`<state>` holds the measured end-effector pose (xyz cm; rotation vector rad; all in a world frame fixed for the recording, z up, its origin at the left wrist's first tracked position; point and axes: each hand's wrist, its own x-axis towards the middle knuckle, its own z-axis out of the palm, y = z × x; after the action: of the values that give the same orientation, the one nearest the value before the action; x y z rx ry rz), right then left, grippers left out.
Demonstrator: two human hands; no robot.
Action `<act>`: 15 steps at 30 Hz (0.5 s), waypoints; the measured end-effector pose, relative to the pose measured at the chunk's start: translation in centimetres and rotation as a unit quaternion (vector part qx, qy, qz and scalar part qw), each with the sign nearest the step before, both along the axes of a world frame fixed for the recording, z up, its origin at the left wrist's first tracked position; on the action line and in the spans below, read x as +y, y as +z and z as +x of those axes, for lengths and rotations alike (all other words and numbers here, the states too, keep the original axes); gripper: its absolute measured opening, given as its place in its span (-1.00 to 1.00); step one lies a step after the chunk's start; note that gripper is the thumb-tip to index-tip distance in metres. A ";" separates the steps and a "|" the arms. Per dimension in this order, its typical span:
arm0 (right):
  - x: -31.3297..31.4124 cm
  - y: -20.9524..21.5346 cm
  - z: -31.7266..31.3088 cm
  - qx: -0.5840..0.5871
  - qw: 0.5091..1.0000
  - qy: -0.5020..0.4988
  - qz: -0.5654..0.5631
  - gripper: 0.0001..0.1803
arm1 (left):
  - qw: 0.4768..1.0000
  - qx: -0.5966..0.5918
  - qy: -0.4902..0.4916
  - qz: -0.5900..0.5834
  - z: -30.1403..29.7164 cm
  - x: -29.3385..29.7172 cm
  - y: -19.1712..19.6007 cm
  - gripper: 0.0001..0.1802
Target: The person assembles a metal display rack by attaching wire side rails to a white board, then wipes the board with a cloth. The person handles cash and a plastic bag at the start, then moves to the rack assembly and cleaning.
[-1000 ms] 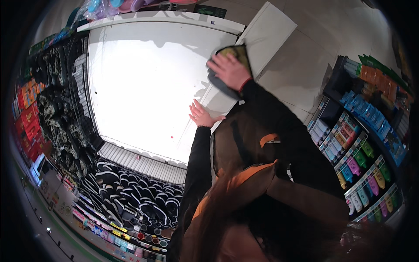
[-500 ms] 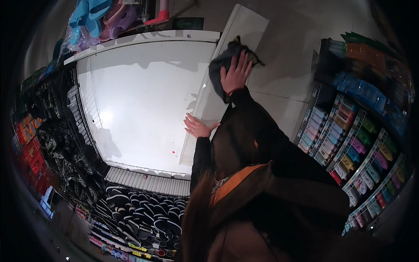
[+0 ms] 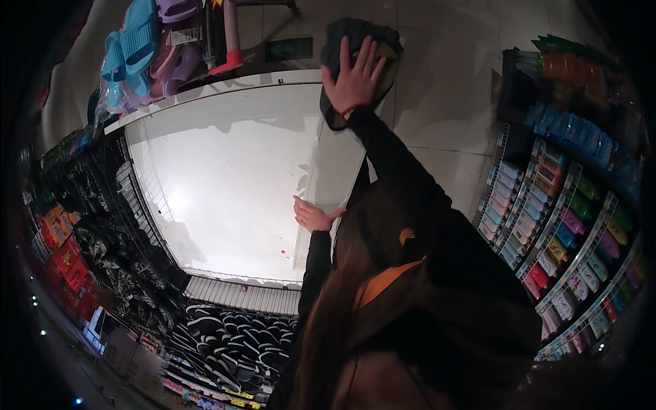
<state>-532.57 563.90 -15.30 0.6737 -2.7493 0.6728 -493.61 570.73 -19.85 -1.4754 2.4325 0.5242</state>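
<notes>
Slippers [image 3: 133, 48] in blue, pink & purple hung at the far left top, above the white shelf top [image 3: 225, 178]. Black & white sandals [image 3: 232, 342] sat in rows below its near edge. The shelf top was wide, flat & bright, w/ a small red dot near the front.

Left hand [image 3: 312, 216] lay flat on the right edge of the shelf top, palm down. Its fingers [image 3: 301, 206] were close together & held nothing.

Right hand [image 3: 355, 78] was up high w/ the arm stretched out in a black sleeve. It pressed down on a dark cloth [image 3: 342, 37] at the far right corner of the shelf top. Those fingers [image 3: 372, 56] were spread wide on top of the cloth, not pinching it. The cloth was bunched up under the palm & stuck out past the hand.

Tubes & bottles [image 3: 547, 225] in many colours stood in rows on a rack at the right.
</notes>
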 end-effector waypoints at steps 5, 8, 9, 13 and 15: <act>1.7 1.7 8.5 -0.171 0.976 0.095 0.094 -0.23 | 0.999 -0.037 -0.037 -0.011 0.3 -0.3 -0.1 0.87; 0.4 2.4 3.2 -0.239 0.947 0.118 0.181 -0.27 | 0.998 -0.049 -0.027 0.010 0.4 -0.6 -0.2 0.88; 0.0 2.6 0.5 -0.238 0.940 0.128 0.208 -0.28 | 0.998 -0.050 -0.025 0.011 0.4 -0.7 -0.1 0.88; -2.6 3.3 -8.3 0.021 0.996 0.013 0.086 -0.16 | 0.999 -0.028 -0.022 0.022 0.3 -0.7 0.0 0.87; -2.9 3.4 -8.8 -0.022 0.999 -0.007 0.049 -0.14 | 1.000 -0.012 -0.015 0.024 0.2 -0.6 0.0 0.87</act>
<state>-541.38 560.95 -11.94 0.6677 -2.8399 0.5593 -493.41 570.08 -19.84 -1.4155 2.4029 0.5522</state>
